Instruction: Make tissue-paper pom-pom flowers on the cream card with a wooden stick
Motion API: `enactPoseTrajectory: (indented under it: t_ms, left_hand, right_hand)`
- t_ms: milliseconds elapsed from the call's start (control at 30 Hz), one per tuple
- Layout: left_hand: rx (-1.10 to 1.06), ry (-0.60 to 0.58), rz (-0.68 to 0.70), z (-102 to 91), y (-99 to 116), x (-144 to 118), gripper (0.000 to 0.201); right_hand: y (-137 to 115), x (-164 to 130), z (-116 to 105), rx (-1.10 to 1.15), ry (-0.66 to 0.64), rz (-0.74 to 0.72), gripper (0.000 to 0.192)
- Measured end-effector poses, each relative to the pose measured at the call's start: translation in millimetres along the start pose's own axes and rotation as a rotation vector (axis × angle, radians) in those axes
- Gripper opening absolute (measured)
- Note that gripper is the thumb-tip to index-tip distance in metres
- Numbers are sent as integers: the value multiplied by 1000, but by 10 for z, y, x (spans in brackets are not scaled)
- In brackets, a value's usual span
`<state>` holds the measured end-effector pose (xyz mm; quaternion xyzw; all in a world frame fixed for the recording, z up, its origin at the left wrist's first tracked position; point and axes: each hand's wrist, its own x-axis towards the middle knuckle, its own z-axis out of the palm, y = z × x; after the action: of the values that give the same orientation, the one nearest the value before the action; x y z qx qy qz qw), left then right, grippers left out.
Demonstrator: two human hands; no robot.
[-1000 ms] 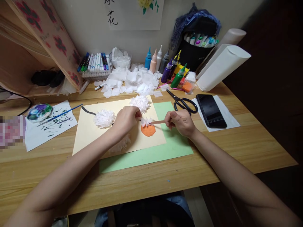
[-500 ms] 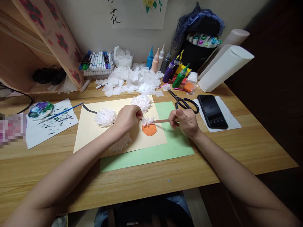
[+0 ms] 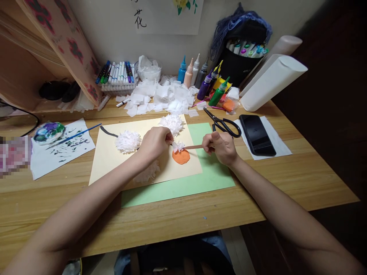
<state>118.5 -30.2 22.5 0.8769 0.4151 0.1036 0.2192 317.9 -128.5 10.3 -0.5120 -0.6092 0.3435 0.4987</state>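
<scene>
My left hand (image 3: pixel 157 142) rests over the cream paper (image 3: pixel 110 168), its fingertips pinched together just left of a small cluster of white tissue petals (image 3: pixel 178 146). What lies between those fingertips is hidden. In my right hand (image 3: pixel 222 148) is a thin brownish stick (image 3: pixel 193 146), whose far end reaches the petals. The petals sit along the top edge of an orange clay disc (image 3: pixel 181 157) on the paper. Fluffy white tissue flowers (image 3: pixel 127 142) stand out on the sheet, one partly under my left forearm. A dark painted stem (image 3: pixel 108 132) runs to the left flower.
Green paper (image 3: pixel 172 191) lies beneath the cream sheet. Black scissors (image 3: pixel 222 123) and a phone (image 3: pixel 257 134) are at the right. Behind are tissue squares (image 3: pixel 160 95) and paint bottles (image 3: pixel 220 94). A blue brush (image 3: pixel 77 134) crosses a paint-smeared sheet (image 3: pixel 43 168) at the left.
The tip of the stick and the petals have shifted very slightly left above the orange disc. Both hands keep nearly the same place and grip.
</scene>
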Motion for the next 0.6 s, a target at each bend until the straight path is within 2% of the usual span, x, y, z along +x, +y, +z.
enactPoseTrajectory:
  t_ms: [200, 367, 500, 600]
  left_hand:
    - [-20, 6, 10, 5, -11, 3, 24]
    - [-24, 0, -4, -6, -2, -9, 22]
    - [-38, -4, -23, -10, 4, -18, 23]
    - [-40, 0, -28, -7, 2, -18, 21]
  right_hand:
    - [-95, 16, 38, -115, -79, -85, 63]
    - [-131, 21, 24, -30, -71, 17, 61]
    - [-98, 47, -97, 174, 125, 50, 63]
    - [-64, 117, -184, 184, 289, -6, 51]
